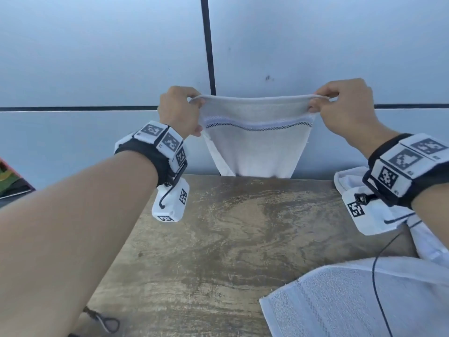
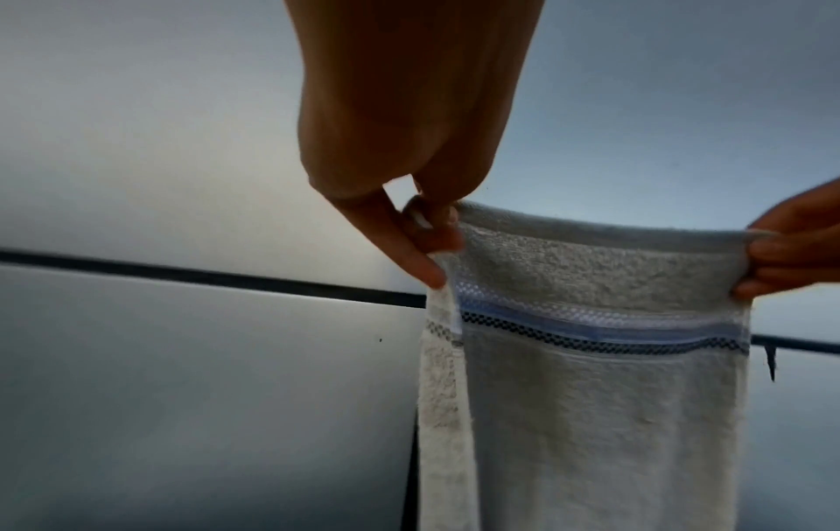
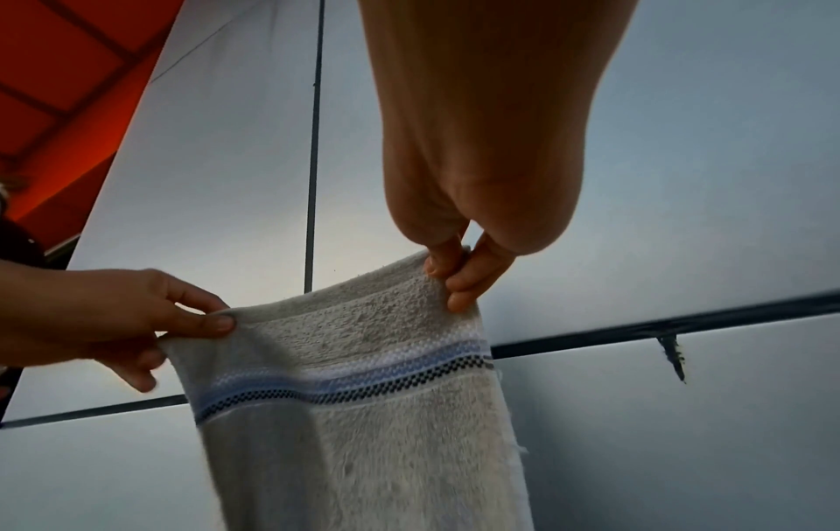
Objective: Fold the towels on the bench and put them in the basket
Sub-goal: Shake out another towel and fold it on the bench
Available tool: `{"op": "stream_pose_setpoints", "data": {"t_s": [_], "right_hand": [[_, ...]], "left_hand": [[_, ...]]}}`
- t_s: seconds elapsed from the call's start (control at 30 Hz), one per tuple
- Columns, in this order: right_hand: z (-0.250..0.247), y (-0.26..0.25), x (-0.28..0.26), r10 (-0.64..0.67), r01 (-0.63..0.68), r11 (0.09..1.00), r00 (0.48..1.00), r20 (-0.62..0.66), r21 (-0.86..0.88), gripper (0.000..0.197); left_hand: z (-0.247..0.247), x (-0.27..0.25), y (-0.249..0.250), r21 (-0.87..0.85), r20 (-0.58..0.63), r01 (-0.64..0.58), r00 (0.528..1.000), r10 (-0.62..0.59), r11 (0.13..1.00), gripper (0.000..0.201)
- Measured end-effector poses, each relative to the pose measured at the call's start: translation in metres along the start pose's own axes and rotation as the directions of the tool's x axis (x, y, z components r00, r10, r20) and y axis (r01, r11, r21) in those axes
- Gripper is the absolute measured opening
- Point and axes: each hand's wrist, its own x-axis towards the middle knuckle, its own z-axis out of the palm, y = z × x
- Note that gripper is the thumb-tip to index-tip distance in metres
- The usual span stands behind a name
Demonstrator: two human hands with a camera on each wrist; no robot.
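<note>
A white towel (image 1: 257,147) with a blue and black checked stripe hangs in the air above the far edge of the wooden bench (image 1: 218,239). My left hand (image 1: 181,110) pinches its top left corner and my right hand (image 1: 340,103) pinches its top right corner, stretching the top edge between them. The left wrist view shows the towel (image 2: 591,395) hanging doubled, with my left fingers (image 2: 427,237) pinching the corner. In the right wrist view my right fingers (image 3: 459,276) pinch the other corner of the towel (image 3: 363,413). No basket is in view.
More white towels lie on the bench: one crumpled at the right edge (image 1: 418,239) and one spread at the near right (image 1: 352,300). A pale panelled wall (image 1: 97,57) stands right behind the bench. A colourful object (image 1: 9,178) sits at far left.
</note>
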Motion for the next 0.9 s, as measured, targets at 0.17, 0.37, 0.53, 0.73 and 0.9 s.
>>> {"op": "stream_pose_setpoints", "data": {"t_s": [0.17, 0.37, 0.53, 0.73, 0.9], "right_hand": [[-0.005, -0.001, -0.002, 0.02, -0.015, 0.998, 0.996, -0.083, 0.057, 0.011], [-0.015, 0.009, -0.016, 0.073, -0.072, 0.997, 0.996, -0.055, 0.015, 0.008], [-0.021, 0.016, -0.042, 0.075, -0.074, 0.993, 0.997, 0.008, -0.088, 0.008], [-0.034, 0.026, -0.075, 0.068, -0.055, 0.987, 0.994, 0.085, -0.151, 0.008], [-0.045, 0.024, -0.107, 0.063, -0.038, 0.971, 0.993, 0.098, -0.238, 0.008]], "left_hand": [[-0.005, -0.001, 0.012, -0.393, 0.046, 0.038, 0.999, -0.021, 0.919, 0.013], [-0.011, -0.002, 0.002, 0.207, 0.126, -0.272, 0.96, 0.25, 0.94, 0.02], [-0.013, -0.015, -0.021, 0.253, 0.148, -0.235, 0.968, 0.202, 0.939, 0.012], [-0.02, -0.044, -0.03, 0.277, 0.211, -0.254, 0.957, 0.199, 0.927, 0.021], [-0.032, -0.078, -0.04, 0.184, 0.221, -0.197, 0.963, 0.155, 0.963, 0.019]]}}
